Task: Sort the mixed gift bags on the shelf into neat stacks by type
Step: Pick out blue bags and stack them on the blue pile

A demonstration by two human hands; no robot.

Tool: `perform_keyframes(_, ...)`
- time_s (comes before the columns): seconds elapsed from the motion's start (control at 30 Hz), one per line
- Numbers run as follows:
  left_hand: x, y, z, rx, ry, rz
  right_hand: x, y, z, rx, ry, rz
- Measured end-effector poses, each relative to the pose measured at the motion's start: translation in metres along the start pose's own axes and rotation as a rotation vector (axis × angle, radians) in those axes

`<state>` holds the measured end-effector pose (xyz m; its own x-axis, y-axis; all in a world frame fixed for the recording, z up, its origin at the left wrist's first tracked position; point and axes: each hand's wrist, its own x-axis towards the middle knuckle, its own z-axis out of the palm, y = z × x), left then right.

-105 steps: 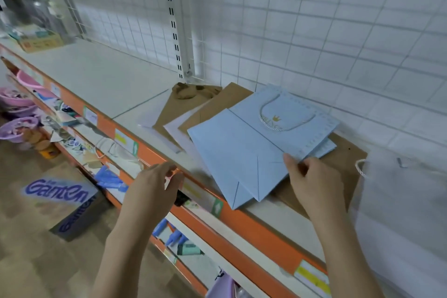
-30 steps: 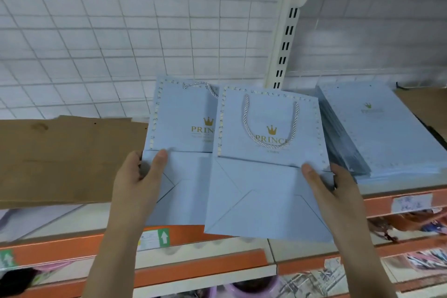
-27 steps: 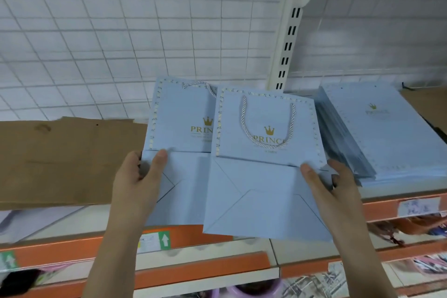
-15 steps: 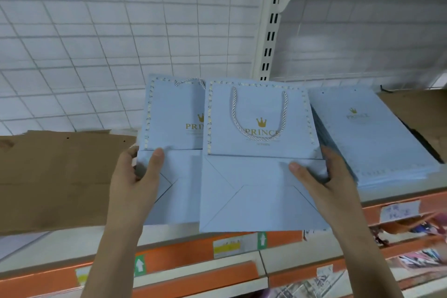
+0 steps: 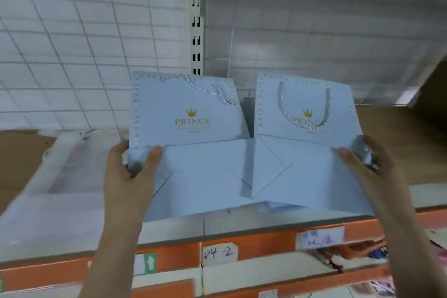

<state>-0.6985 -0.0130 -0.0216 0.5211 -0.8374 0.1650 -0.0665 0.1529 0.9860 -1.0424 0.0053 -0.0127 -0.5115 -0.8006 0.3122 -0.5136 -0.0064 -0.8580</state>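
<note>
I hold two flat light-blue "PRINCE" gift bags with gold crowns and silver rope handles above the shelf (image 5: 169, 227). My left hand (image 5: 128, 176) pinches the left bag (image 5: 193, 147) at its lower left side, thumb on top. My right hand (image 5: 370, 172) grips the right bag (image 5: 304, 152) at its right edge. The right bag's lower left corner overlaps the left bag. Brown paper bags (image 5: 411, 152) lie on the shelf behind the right bag.
A translucent white bag (image 5: 55, 189) lies on the shelf at left, with brown paper (image 5: 19, 147) behind it. The orange shelf edge (image 5: 266, 242) carries handwritten labels. A slotted white upright (image 5: 196, 19) and wire grid back the shelf. A lower shelf holds small goods at right.
The two blue bags have been pulled apart sideways, now overlapping only slightly. The view has shifted: the blue stack at right is out of sight and a translucent bag shows at left.
</note>
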Motion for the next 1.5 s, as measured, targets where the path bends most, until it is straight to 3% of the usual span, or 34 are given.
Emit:
perform_keyframes(0.23, -0.035, 0.004, 0.037, 0.041, 0.088, 0.010, 0.050, 0.052, -0.024, -0.026, -0.070, 0.015)
perform_keyframes(0.7, -0.048, 0.025, 0.034, 0.154, 0.286, 0.082, 0.073, 0.050, -0.007, -0.120, -0.222, -0.086)
perform_keyframes(0.93, -0.060, 0.016, 0.078, 0.097, 0.119, -0.003, 0.068, 0.045, 0.005, -0.148, -0.236, -0.121)
perform_keyframes(1.17, -0.078, 0.011, 0.143, 0.091, -0.113, 0.047, 0.075, 0.060, -0.009, -0.168, -0.197, -0.129)
perform_keyframes(1.33, -0.087, 0.006, 0.184, 0.261, -0.191, 0.156, 0.067, 0.064, -0.019, -0.188, -0.129, -0.215)
perform_keyframes(1.5, -0.092, -0.022, 0.200, 0.757, -0.073, 0.398, 0.061, 0.075, -0.009, -0.249, -0.080, -0.354)
